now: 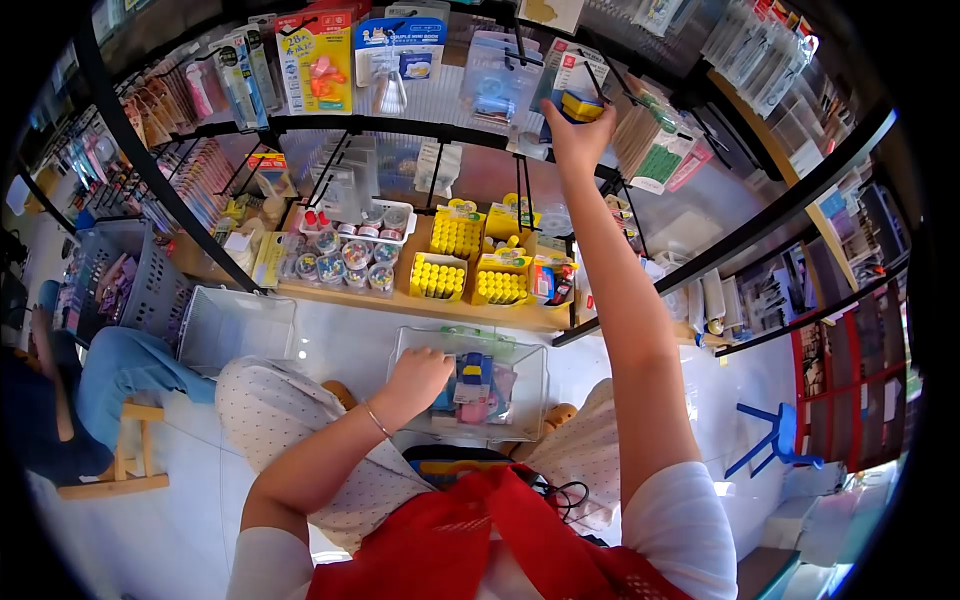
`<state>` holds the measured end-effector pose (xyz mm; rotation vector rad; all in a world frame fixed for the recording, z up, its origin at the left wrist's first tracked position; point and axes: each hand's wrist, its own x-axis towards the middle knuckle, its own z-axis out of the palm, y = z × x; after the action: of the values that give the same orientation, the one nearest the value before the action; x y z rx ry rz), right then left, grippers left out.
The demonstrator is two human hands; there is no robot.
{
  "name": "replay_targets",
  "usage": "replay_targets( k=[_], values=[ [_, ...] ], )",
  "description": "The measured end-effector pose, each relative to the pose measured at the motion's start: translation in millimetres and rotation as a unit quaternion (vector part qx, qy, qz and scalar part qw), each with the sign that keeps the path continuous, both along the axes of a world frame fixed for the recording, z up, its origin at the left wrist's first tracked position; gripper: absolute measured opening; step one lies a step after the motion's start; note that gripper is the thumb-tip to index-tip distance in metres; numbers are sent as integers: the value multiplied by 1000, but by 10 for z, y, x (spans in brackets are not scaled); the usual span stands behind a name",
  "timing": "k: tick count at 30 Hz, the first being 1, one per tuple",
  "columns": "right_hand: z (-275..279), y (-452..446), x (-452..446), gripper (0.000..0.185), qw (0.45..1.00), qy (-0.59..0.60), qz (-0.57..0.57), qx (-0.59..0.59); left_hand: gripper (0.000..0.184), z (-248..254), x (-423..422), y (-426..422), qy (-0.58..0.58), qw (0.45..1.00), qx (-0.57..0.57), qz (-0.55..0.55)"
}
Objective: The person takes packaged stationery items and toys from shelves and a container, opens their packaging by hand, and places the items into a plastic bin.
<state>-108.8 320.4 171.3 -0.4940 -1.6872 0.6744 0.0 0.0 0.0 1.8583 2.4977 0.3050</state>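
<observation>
A: It's a shop, by the look of it: a black-framed rack (pixel 170 160) of hanging packs fills the upper half of the frame, with a pale tiled floor (pixel 345 310) beneath. How are the arms placed?

B: The right arm stretches almost straight from the lower right to the upper middle. Its grip (pixel 585 140) is bent at the wrist, thumb and fingers closed on a yellow-and-blue pack (pixel 582 106), up among the hooks. I can't tell whether that pack hangs on a hook.

A: And the other arm?

B: Bent at the elbow, with a bracelet (pixel 378 420) at the wrist. The left grip (pixel 422 376) is curled, knuckles up, over the left side of a clear bin (pixel 543 395) at the centre. Its fingertips are hidden, so I can't say whether it holds anything. Small packages (pixel 480 385) lie in the bin just beside it.

A: What's in the way?

B: Black hooks jut out around the right grip, and the right forearm covers part of the rack. Below, a wooden shelf (pixel 530 317) carries yellow sticks (pixel 437 278) in boxes and little round tubs (pixel 356 256). Another person's leg (pixel 140 365) shows at left, near a grey basket (pixel 165 285); a blue stool (pixel 785 435) stands at lower right.
</observation>
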Motion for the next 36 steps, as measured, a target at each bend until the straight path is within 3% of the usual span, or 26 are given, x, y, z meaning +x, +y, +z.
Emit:
replay_targets(
  k=[5,16,21,22,25,26,27,28,29,30,32,34,36],
  values=[
    [90,-107,230,68,995,51,61,-62,18,67,67,-37,24,999,-17,-16],
    [-43,-242,162,54,991,125,-35,27,13,73,76,-40,-6,1000,-20,-21],
    [-207,-457,226,54,975,217,13,-40,9,-45,69,3,-52,998,-7,-18],
    [-308,-440,268,55,978,203,-41,3,8,-130,97,33,-66,998,-6,-9],
    [-341,-669,577,41,985,168,-11,-41,8,-324,128,70,-104,994,15,16],
    [-278,-791,690,42,980,186,20,-68,8,-371,133,69,-76,995,70,8],
    [-264,-754,712,35,977,207,-16,-45,8,-169,84,91,-60,998,1,32],
    [-318,-661,841,23,967,237,24,-93,7,-365,114,113,-52,995,85,9],
    [-376,-519,950,18,979,202,20,-36,8,-351,61,142,-68,986,154,23],
    [-276,-569,1015,15,983,181,9,-33,8,-444,26,196,-44,986,154,32],
    [-316,-389,1080,24,986,164,33,-19,7,-480,10,229,1,986,158,46],
    [-314,-265,1077,23,983,164,65,-53,6,-493,10,213,50,984,160,62],
    [-322,-317,1019,20,980,181,79,-9,6,-397,-16,125,49,988,135,50]
  ],
)
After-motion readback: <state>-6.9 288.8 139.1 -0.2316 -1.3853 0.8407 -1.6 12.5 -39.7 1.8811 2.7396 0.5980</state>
